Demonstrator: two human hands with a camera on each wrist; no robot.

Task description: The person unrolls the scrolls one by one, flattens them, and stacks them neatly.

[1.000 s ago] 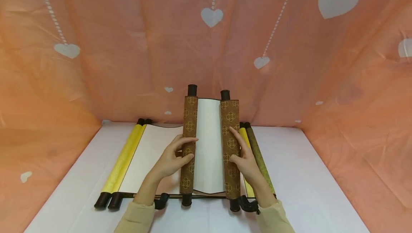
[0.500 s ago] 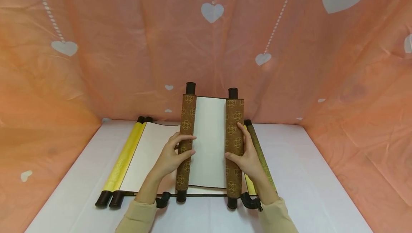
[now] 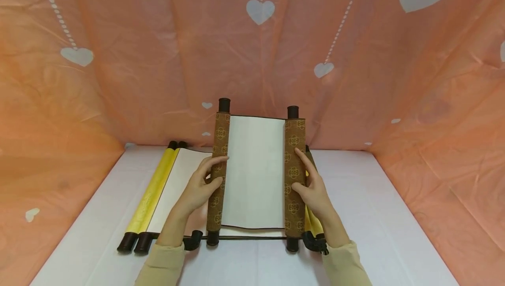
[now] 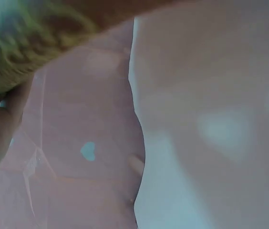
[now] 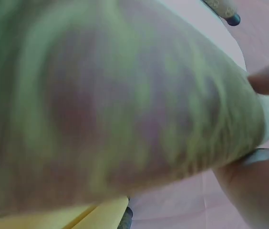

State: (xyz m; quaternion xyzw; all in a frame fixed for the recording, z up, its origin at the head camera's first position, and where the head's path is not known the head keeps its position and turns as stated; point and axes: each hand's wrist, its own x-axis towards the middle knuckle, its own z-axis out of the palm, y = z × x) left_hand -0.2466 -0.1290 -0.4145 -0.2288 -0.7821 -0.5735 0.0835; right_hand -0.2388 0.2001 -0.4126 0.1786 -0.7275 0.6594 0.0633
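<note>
A brown scroll with gold flower patterns stands partly unrolled, its blank white sheet (image 3: pixel 254 172) spread between two rolls with black end knobs. My left hand (image 3: pixel 199 185) grips the left roll (image 3: pixel 221 133), thumb and fingers curled around it. On the other side, my right hand (image 3: pixel 315 189) holds the right roll (image 3: pixel 294 141) at about mid-height. The left wrist view shows the white sheet (image 4: pixel 220 119) and part of the patterned roll (image 4: pixel 44 28). In the right wrist view the right roll (image 5: pixel 139 109) fills most of the picture, fingers around its far end.
Behind the brown scroll, a yellow scroll (image 3: pixel 154 189) lies open on the white table (image 3: pixel 363 216), its white sheet (image 3: pixel 181 180) partly covered. More yellow rolls (image 3: pixel 313 224) show by my right wrist. A peach curtain (image 3: pixel 158 66) with white hearts encloses the table.
My hands have moved apart, left hand to the left and right hand to the right. The rolls went with them, so a wider stretch of the brown scroll's white sheet shows.
</note>
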